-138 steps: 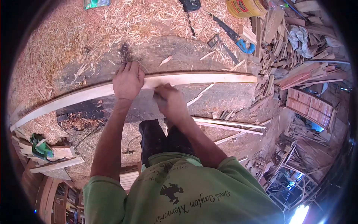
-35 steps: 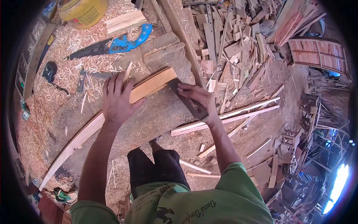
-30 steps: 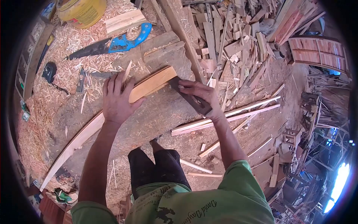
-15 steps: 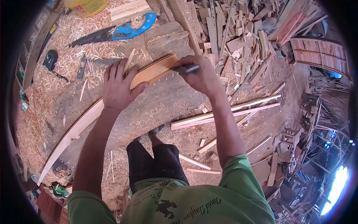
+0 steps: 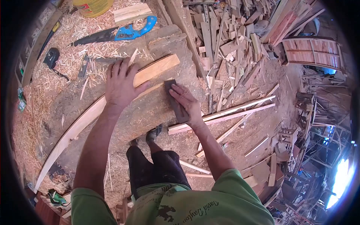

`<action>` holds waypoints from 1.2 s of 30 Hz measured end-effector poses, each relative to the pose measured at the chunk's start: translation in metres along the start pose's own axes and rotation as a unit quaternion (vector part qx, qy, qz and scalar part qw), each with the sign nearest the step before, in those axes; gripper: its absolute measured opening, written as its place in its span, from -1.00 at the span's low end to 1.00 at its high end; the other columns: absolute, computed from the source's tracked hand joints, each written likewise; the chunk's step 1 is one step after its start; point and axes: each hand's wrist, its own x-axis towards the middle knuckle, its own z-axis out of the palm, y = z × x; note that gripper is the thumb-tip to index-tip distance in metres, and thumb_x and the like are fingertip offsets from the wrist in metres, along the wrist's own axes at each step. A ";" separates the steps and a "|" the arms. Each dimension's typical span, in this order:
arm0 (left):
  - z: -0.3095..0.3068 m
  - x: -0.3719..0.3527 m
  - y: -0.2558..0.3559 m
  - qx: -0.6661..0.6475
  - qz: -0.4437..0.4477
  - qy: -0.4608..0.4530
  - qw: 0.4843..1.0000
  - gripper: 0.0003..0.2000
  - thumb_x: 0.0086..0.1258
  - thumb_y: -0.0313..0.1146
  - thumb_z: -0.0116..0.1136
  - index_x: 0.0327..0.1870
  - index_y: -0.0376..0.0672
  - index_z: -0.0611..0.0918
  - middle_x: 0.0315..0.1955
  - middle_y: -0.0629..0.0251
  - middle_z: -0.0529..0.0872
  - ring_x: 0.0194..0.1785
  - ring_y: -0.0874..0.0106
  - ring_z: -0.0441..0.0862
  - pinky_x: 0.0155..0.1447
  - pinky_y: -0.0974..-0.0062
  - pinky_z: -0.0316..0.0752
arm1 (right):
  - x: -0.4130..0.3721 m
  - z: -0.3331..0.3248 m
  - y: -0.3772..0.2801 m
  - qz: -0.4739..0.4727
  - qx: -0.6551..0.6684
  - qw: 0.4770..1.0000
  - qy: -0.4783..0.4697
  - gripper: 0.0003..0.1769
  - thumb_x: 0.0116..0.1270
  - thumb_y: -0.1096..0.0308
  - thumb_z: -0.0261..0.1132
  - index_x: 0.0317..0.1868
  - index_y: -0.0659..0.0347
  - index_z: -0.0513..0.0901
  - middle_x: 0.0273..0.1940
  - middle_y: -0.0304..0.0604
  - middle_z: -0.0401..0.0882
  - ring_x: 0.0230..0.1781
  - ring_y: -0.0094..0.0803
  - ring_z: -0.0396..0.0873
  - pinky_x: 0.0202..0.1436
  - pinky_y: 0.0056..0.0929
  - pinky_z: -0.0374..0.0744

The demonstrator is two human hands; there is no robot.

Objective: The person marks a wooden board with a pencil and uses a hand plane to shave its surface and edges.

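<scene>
My left hand [image 5: 120,87] lies spread over a long curved wooden board [image 5: 159,69], fingers across it and thumb out along its near side. The board runs from the lower left up to a squared end right of the hand. My right hand [image 5: 186,104] grips a dark rectangular block [image 5: 173,98], fingers over its face, close over the rough wooden bench [image 5: 144,118]. A narrow pale wooden strip [image 5: 153,89] stretches between my left thumb and the block's top end. Behind the board lies a handsaw [image 5: 129,33] with a blue handle.
A yellow bucket [image 5: 92,8] and a short wood block [image 5: 132,13] stand at the back among shavings. A black tape measure [image 5: 51,56] lies at left. Offcuts [image 5: 232,48] are heaped at the back right, and long wooden strips [image 5: 225,112] lie on the ground at right.
My right hand has moved from the board's far end toward my body, and the dark block now shows fully in it. My left hand stays in place on the board.
</scene>
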 end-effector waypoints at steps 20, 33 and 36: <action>-0.032 -0.111 -0.024 -0.009 -0.032 0.074 0.997 -0.36 0.60 0.02 0.37 0.58 -0.11 0.58 0.24 0.07 0.62 0.32 0.08 0.57 0.47 -0.01 0.46 | 0.025 0.019 -0.057 0.172 -0.023 0.982 0.068 -0.68 0.40 0.58 0.39 0.13 0.31 0.86 0.00 0.18 0.86 0.03 0.03 0.88 0.14 -0.20 0.75; -0.045 -0.239 -0.100 0.083 -0.059 0.007 0.995 -0.23 0.49 -0.02 0.41 0.75 0.25 0.46 0.69 0.17 0.43 0.70 0.01 0.40 0.75 -0.20 0.24 | 0.025 0.076 -0.161 0.268 0.147 0.936 0.173 -0.60 0.63 0.39 0.45 0.39 0.27 0.76 0.17 0.16 0.84 0.21 -0.17 0.82 0.31 -0.19 0.73; -0.045 -0.247 -0.109 0.110 0.022 0.025 0.993 -0.29 0.54 -0.03 0.35 0.73 0.35 0.48 0.78 0.28 0.34 0.78 0.04 0.31 0.77 -0.23 0.20 | 0.038 0.107 -0.169 0.087 0.044 0.989 0.112 -0.59 0.67 0.44 0.40 0.46 0.17 0.73 0.38 0.11 0.75 0.37 -0.21 0.75 0.39 -0.25 0.70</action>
